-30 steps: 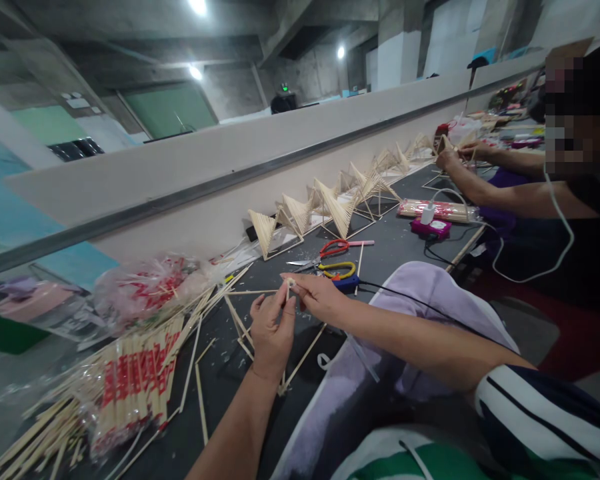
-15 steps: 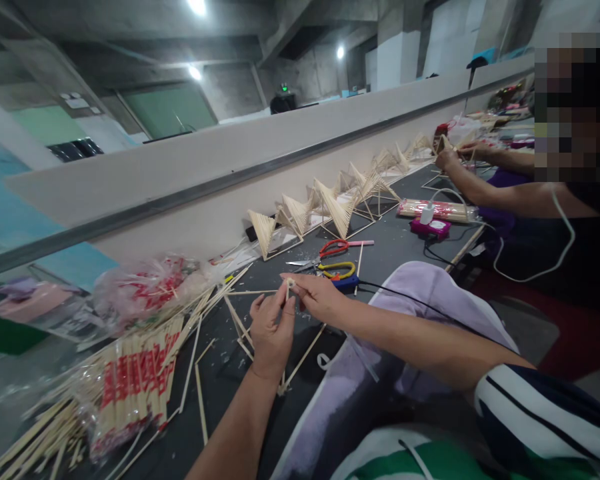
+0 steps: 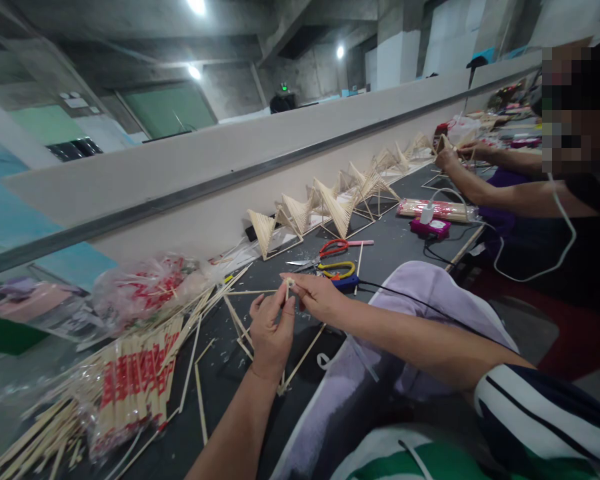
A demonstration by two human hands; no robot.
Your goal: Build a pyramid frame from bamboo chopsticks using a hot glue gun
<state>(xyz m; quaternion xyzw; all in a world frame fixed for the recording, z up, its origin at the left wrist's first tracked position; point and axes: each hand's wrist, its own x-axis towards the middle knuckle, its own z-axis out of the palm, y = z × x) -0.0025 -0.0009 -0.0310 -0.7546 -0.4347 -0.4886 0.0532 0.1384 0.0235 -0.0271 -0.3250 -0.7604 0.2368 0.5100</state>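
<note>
My left hand (image 3: 271,330) and my right hand (image 3: 320,297) meet over the dark table, fingertips pinched together at one corner of a wooden stick frame (image 3: 306,357). That frame's thin sticks spread out beneath and behind my left hand; the joint itself is mostly covered by my fingers. Just beyond my right hand lie scissors with red and yellow handles (image 3: 353,271). A blue tool with a black cord (image 3: 347,283) rests beside them, partly behind my right hand. Loose sticks (image 3: 201,400) lie left of my left hand.
Finished-looking stick models (image 3: 333,210) line the back panel. Packed chopsticks in red-printed wrappers (image 3: 130,380) and a clear plastic bag (image 3: 145,287) sit at left. At right are a pink power box (image 3: 430,228), a stick bundle (image 3: 435,210), and a co-worker's hands (image 3: 450,157).
My hands keep the same pinch at the frame's corner, with hardly any movement. The co-worker at right has shifted slightly.
</note>
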